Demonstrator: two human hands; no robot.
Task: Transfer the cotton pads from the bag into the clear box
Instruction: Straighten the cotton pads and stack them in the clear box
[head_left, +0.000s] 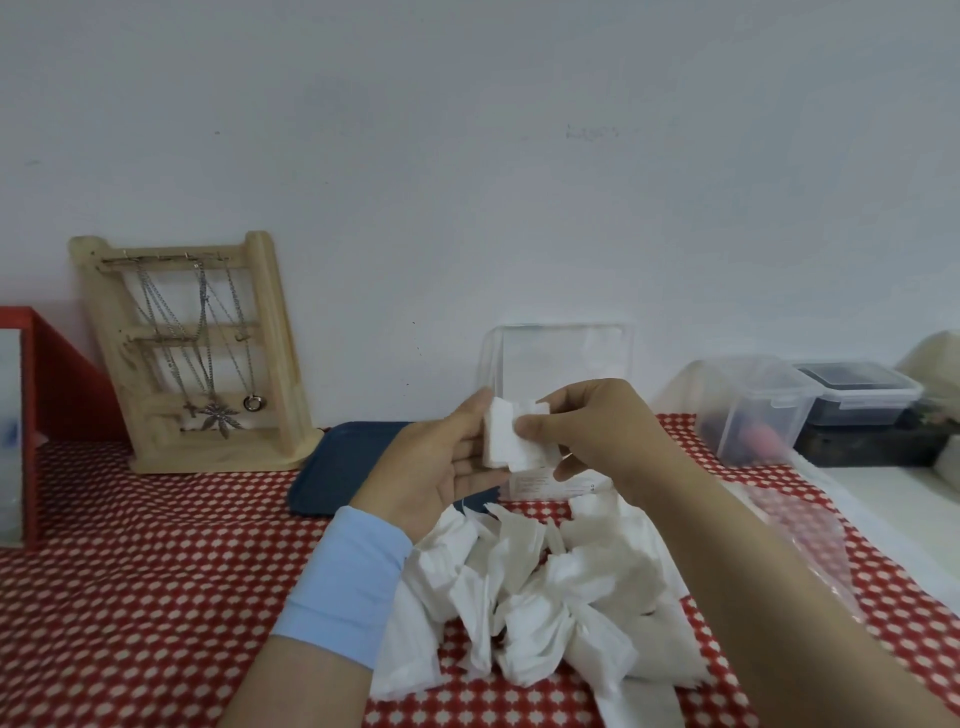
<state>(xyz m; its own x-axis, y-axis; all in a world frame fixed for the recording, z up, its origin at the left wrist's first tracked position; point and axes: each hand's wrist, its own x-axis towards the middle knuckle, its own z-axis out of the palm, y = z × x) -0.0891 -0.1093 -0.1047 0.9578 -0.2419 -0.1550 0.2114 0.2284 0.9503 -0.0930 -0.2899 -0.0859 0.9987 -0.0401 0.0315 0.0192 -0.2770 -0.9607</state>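
Note:
My left hand (436, 462) holds a small stack of white square cotton pads (501, 441) between fingers and thumb, in front of me above the table. My right hand (597, 431) pinches the top of the same stack from the right. Behind both hands stands the clear box (561, 358) with its lid raised; the hands hide its lower part. Below the hands lies a heap of crumpled white wrappers or bags (535, 582) on the red checked tablecloth. A clear plastic bag (800, 525) lies flat to the right, under my right forearm.
A wooden jewellery stand (202, 353) with hanging chains leans against the wall at left, beside a red file holder (57, 395). A dark blue tray (343, 462) lies behind my left hand. Clear lidded containers (753, 405) and a black one (857, 395) sit at the right.

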